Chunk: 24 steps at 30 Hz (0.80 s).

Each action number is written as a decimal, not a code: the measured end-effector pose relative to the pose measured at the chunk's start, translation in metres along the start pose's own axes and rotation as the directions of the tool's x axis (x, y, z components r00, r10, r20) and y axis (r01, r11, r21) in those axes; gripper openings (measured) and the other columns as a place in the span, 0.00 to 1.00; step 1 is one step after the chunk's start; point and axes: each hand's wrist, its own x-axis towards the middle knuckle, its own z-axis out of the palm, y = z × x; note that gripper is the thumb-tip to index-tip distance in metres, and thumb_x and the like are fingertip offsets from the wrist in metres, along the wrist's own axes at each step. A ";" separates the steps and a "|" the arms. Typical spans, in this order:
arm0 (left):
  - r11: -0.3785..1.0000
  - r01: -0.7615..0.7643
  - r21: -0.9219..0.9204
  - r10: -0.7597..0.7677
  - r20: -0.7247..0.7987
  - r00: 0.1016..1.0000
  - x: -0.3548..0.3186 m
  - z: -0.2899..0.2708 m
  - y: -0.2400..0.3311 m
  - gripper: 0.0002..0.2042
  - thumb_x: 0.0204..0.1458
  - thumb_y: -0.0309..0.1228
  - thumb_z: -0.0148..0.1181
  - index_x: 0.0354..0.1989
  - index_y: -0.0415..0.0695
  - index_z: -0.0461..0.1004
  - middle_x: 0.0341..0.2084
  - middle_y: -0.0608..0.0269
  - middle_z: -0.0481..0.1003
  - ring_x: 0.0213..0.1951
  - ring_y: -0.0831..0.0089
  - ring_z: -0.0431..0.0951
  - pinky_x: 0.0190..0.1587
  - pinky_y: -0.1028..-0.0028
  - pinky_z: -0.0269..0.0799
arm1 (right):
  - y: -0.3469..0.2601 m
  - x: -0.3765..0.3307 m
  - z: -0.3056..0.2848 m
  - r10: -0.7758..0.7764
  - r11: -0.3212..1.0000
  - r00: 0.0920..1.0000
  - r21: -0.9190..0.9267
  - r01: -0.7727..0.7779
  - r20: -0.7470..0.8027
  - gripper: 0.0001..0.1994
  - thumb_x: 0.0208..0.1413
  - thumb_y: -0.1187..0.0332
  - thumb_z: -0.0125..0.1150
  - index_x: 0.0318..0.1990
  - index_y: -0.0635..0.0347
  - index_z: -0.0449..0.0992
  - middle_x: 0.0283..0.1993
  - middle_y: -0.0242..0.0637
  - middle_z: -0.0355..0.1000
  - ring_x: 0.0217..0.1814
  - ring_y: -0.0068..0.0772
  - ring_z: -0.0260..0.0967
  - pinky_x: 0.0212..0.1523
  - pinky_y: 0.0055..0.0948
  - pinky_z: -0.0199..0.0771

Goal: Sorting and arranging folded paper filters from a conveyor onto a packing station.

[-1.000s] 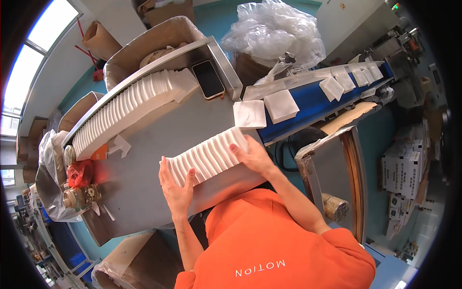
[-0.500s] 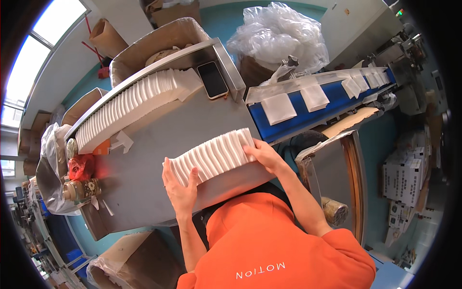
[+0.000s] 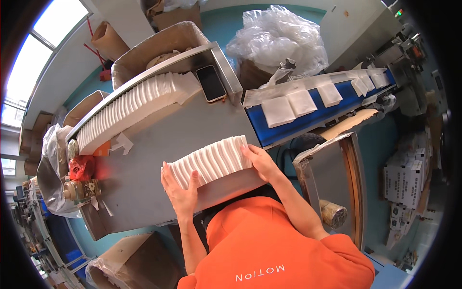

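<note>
A row of folded white paper napkins [image 3: 211, 160] stands on edge on the grey metal table in front of me, clasped between my two hands. My left hand [image 3: 182, 193] holds its left end, with the thumb on the near side and the fingers round the end. My right hand [image 3: 261, 164] presses against the right end, fingertips at its upper corner. A longer row of the same napkins [image 3: 134, 107] leans along the table's raised far rim. On the blue conveyor belt [image 3: 256, 126] to the right, several flat folded napkins [image 3: 278, 111] lie spaced out, two of them overlapping.
A black-screened phone [image 3: 211, 83] lies at the table's far right corner. Paper scraps [image 3: 124, 143], a red plastic bag [image 3: 82, 167] and a patterned container [image 3: 83, 189] are at the left. Cardboard boxes [image 3: 132, 260] and a heap of clear plastic [image 3: 279, 41] stand around the table.
My right hand has shifted slightly down and now lies against the row's right end, which is more even. On the belt, another napkin has come up against the nearest one.
</note>
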 end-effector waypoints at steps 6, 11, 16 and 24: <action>1.000 0.013 0.026 -0.014 0.023 1.000 0.000 0.000 0.003 0.43 0.53 0.50 0.65 0.69 0.37 0.51 0.65 0.41 0.56 0.67 0.47 0.56 0.67 0.57 0.55 | -0.007 -0.012 0.009 -0.115 0.920 0.993 -0.377 0.103 -0.010 0.23 0.65 0.53 0.55 0.52 0.67 0.74 0.46 0.37 0.75 0.48 0.24 0.70 0.49 0.25 0.70; 1.000 0.013 0.008 -0.013 -0.002 1.000 -0.003 0.003 0.000 0.43 0.53 0.50 0.65 0.69 0.37 0.52 0.65 0.40 0.57 0.67 0.47 0.57 0.66 0.57 0.56 | -0.002 -0.002 -0.009 0.139 0.978 0.990 0.159 -0.137 0.001 0.20 0.62 0.61 0.60 0.55 0.66 0.72 0.49 0.37 0.74 0.47 0.27 0.72 0.48 0.28 0.74; 0.999 0.025 -0.027 -0.026 -0.015 1.000 -0.003 0.001 0.000 0.42 0.53 0.49 0.65 0.69 0.37 0.52 0.64 0.41 0.58 0.66 0.48 0.58 0.66 0.57 0.56 | 0.009 -0.002 -0.039 0.096 0.979 0.989 0.188 -0.074 -0.110 0.16 0.61 0.68 0.60 0.55 0.65 0.72 0.47 0.37 0.74 0.45 0.29 0.74 0.46 0.28 0.76; 0.996 0.029 -0.089 -0.021 0.085 0.996 -0.007 0.008 0.011 0.45 0.50 0.51 0.67 0.70 0.39 0.51 0.65 0.37 0.55 0.68 0.44 0.54 0.66 0.54 0.55 | 0.002 -0.004 0.007 -0.197 0.917 0.980 -0.357 0.180 -0.012 0.26 0.63 0.50 0.58 0.53 0.67 0.72 0.45 0.35 0.74 0.47 0.25 0.68 0.50 0.26 0.69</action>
